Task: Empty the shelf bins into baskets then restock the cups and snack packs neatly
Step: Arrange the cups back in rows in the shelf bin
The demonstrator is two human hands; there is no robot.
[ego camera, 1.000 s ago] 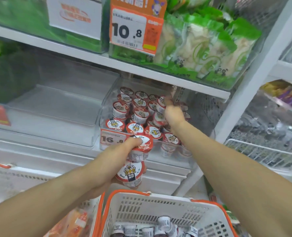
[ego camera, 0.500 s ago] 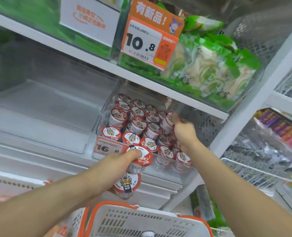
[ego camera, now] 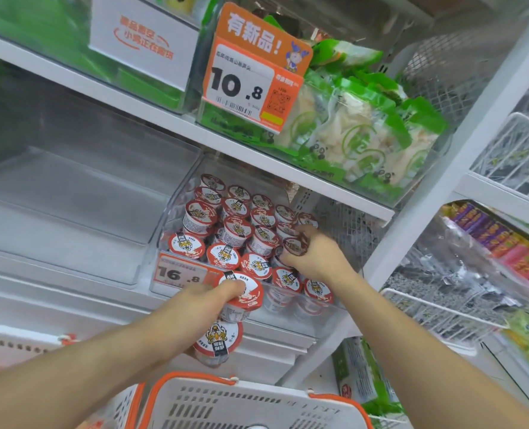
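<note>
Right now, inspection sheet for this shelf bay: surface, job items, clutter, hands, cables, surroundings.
Surface: white shelf carrying a clear bin on the left that looks empty.
Job's things: cup bin packed with red-lidded cups, 16.8 tag on its front; white basket with orange rim below.
Clutter: nothing seen.
Hands: left hand grips two stacked cups in front of the bin; right hand grips a cup inside the bin.
Cables: nothing seen.
Surroundings: green snack packs above behind a 10.8 tag; wire baskets to the right.
</note>
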